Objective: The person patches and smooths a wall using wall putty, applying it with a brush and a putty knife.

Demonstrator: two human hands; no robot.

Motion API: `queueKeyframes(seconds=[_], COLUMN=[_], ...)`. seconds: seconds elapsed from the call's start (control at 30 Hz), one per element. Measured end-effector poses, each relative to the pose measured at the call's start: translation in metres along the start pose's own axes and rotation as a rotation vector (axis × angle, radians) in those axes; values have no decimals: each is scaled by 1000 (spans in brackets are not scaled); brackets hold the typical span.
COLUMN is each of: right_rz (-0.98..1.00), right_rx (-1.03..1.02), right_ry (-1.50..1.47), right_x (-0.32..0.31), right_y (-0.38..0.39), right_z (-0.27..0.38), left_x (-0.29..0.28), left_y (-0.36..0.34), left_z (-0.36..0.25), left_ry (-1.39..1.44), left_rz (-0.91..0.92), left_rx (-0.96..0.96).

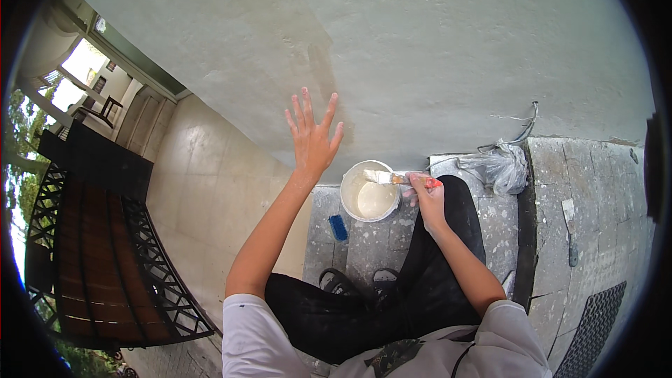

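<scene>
White shirt (507, 346); paintbrush (396, 178) (over bucket (346, 194)).

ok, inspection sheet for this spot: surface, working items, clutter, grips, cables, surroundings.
Surface: grey paving spattered white; pale wall with a darker patch.
Working items: paintbrush, bristles over the mouth of a white bucket with creamy contents.
Clutter: blue item beside bucket, kind unclear; crumpled plastic bag; scraper lying far right.
Grips: left grip open, fingers spread, wall contact unclear; right grip closed on paintbrush.
Cables: wires coming out of the wall near the bag.
Surroundings: smooth beige floor, steps and a black lattice frame with brown panels, all left.
</scene>
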State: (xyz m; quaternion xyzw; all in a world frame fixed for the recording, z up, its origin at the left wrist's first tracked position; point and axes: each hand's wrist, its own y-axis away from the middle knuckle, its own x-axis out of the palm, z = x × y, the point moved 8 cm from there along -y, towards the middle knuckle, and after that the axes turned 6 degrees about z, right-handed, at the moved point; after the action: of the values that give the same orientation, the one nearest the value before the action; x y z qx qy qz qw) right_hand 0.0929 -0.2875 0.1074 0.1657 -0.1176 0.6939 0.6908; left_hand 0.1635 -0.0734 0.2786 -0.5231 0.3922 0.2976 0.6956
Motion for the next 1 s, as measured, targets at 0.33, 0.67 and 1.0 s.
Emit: queueKeyframes(seconds=[0.33, 0.67, 1.0], right_rz=[18, 25, 31], right_rx=[13, 27, 45], right_ry=[6, 40, 64], right_x=[4, 4, 5], right_y=[0, -1, -2], right_z=[-3, -7, -8], left_x=[90, 97, 103], left_y=[57, 51, 56], left_z=[-4, -3, -2], left_ry=[-132, -78, -71], left_rz=[367, 434, 460], left_rx=[140, 51, 28])
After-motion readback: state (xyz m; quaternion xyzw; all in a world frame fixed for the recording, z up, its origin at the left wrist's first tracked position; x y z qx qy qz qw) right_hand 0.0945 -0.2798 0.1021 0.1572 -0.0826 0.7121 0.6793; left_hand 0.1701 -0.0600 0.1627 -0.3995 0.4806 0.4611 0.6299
